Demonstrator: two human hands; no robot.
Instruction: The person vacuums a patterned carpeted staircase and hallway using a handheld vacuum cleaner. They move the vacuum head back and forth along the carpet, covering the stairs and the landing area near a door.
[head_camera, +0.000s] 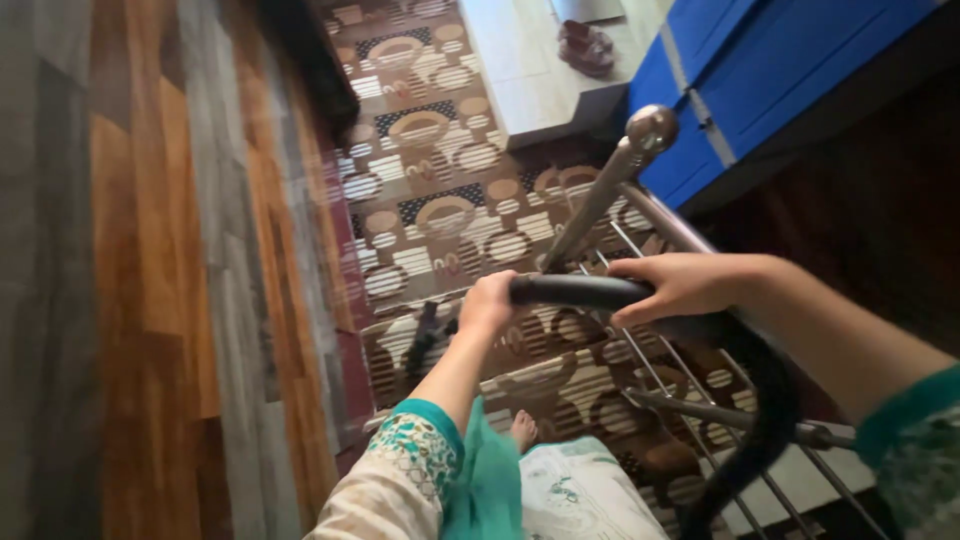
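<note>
Both our hands grip the dark vacuum tube (580, 291): left hand (487, 303) at its front, right hand (680, 285) behind, beside the metal railing (600, 200). Nozzle (425, 335) sits on the patterned stair carpet (440, 180); we judge cleaning underway w/ steps below left.

— What's around you from my feed?

— A wood-panelled wall (150, 270) fills nine o'clock. A patterned brown carpet (440, 190) runs down the stairs toward twelve.

— And further off?

— A pale tiled floor (525, 70) at twelve with a pair of shoes (586, 45) on it. A blue door (760, 70) at two. A metal stair railing (610, 190) stands centre, in soft daylight.
</note>
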